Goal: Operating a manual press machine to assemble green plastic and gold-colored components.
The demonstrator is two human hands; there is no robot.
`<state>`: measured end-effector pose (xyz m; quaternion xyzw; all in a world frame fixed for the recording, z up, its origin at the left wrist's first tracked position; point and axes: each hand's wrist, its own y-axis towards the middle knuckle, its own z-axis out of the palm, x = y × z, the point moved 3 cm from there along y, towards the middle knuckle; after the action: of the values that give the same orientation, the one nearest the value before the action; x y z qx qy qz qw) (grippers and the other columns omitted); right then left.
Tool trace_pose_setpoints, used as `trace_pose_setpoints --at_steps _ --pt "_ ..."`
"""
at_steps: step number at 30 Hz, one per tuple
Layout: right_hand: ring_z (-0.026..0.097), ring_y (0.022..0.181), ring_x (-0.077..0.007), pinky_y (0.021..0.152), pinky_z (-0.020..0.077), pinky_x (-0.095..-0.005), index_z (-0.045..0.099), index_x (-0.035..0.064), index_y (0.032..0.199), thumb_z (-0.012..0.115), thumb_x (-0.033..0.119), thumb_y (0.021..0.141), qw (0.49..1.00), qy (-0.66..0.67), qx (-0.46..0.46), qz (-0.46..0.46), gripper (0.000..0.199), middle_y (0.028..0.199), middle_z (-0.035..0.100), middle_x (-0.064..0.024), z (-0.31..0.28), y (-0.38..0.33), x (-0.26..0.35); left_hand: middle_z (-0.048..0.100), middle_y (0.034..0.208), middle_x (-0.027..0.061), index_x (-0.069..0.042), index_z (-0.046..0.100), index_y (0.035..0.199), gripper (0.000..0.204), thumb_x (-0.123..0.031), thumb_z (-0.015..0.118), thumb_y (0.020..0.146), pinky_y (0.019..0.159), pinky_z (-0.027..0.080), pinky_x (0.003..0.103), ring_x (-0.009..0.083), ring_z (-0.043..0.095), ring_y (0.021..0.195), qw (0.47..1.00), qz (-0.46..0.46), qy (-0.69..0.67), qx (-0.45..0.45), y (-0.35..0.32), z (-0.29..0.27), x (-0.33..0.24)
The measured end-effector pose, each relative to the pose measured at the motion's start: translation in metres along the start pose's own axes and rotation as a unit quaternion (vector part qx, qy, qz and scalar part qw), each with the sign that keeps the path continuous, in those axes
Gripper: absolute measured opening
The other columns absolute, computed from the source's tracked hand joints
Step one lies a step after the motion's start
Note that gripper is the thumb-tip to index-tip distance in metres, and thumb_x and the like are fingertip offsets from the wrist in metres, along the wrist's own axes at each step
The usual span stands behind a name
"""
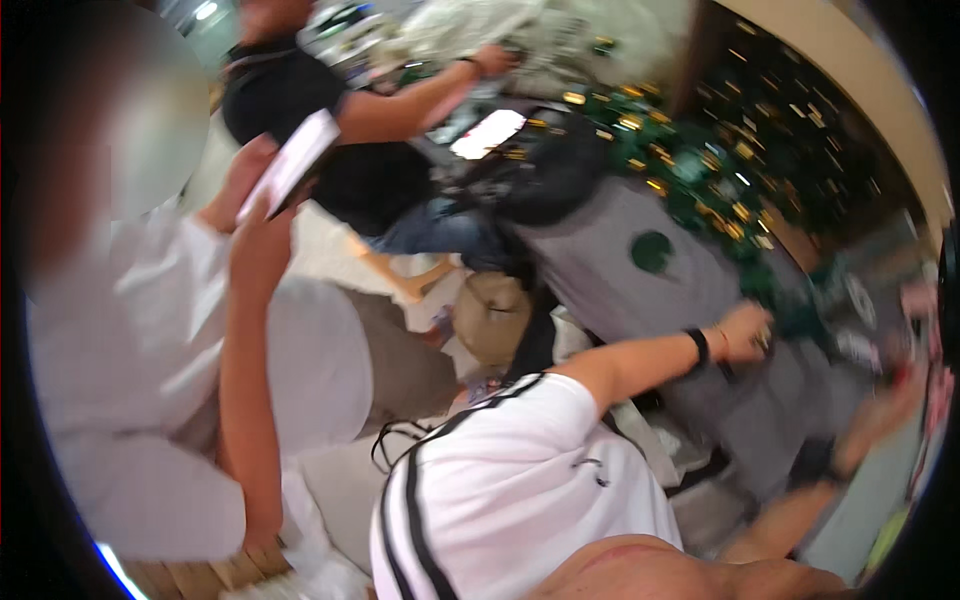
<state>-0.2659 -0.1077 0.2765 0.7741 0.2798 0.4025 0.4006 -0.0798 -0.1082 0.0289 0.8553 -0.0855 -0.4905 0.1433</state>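
My left hand (745, 332), with a dark band at the wrist, reaches over the grey-covered table (650, 280). Its fingers are curled closed, with a tiny gold glint at them; what they hold, if anything, I cannot make out. Motion smears my right hand (888, 405), which is at the far right near a clear plastic package (858, 345). Whether that hand touches the package is not visible. Beyond my left hand lie many small dark green pieces with gold parts (700, 180). A round dark green piece (652, 252) rests apart from them on the grey cloth.
At left a person in white (150, 380) holds a phone (290, 165). Farther back, someone in black (290, 90) reaches across the table. A black bag (550, 165) and a bright screen (488, 134) lie there. A tan bag (492, 320) stands below the table edge.
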Motion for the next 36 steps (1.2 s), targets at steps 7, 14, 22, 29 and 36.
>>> trace_pose_setpoints --at_steps 7,14,22,29,36 --pt "0.043 0.048 -0.0086 0.044 0.0350 -0.0235 0.054 0.0081 0.081 0.046 0.039 0.100 0.920 0.290 -0.107 0.241 0.037 0.059 0.047 0.0016 0.058 0.079 -0.070 0.060 0.122 0.0175 -0.002 0.063 0.107 0.041 -0.026 0.077 0.077 0.095 0.046 0.037 0.0317 0.058 0.111 0.998 0.058 0.003 0.027 -0.008 -0.006 0.009" --pt "0.043 0.046 -0.0080 0.043 0.0349 -0.0231 0.054 0.0086 0.076 0.048 0.040 0.098 0.925 0.279 -0.105 0.237 0.039 0.058 0.047 0.0017 0.059 0.071 -0.058 0.051 0.134 0.0178 -0.002 0.057 0.110 0.028 -0.028 0.055 0.098 0.108 0.037 0.038 0.0281 0.049 0.125 0.835 -0.216 -0.489 0.132 -0.093 -0.063 0.015" --pt "0.039 0.045 -0.0083 0.043 0.0312 -0.0230 0.056 0.0061 0.077 0.055 0.039 0.094 0.916 0.278 -0.138 0.254 0.037 0.057 0.045 0.0013 0.066 0.073 -0.062 0.048 0.137 0.0194 -0.003 0.054 0.116 0.045 -0.043 0.043 0.100 0.111 0.030 0.043 0.0317 0.040 0.132 0.841 -0.171 -0.479 0.183 -0.135 -0.101 -0.010" --pt "0.040 0.049 -0.0073 0.044 0.0309 -0.0217 0.056 0.0077 0.079 0.050 0.040 0.096 0.926 0.277 -0.140 0.213 0.037 0.060 0.042 0.0020 0.066 0.074 -0.057 0.049 0.130 0.0221 0.000 0.054 0.121 0.043 -0.025 0.065 0.088 0.103 0.034 0.047 0.0375 0.045 0.123 0.940 0.051 0.289 -0.175 -0.089 -0.167 0.034" --pt "0.039 0.046 -0.0082 0.040 0.0298 -0.0231 0.054 0.0080 0.073 0.052 0.041 0.096 0.918 0.284 -0.157 0.229 0.040 0.055 0.043 0.0019 0.067 0.074 -0.066 0.060 0.115 0.0191 0.002 0.056 0.104 0.023 -0.010 0.066 0.087 0.088 0.047 0.036 0.0297 0.060 0.103 0.980 -0.070 0.030 -0.183 -0.040 -0.136 0.080"
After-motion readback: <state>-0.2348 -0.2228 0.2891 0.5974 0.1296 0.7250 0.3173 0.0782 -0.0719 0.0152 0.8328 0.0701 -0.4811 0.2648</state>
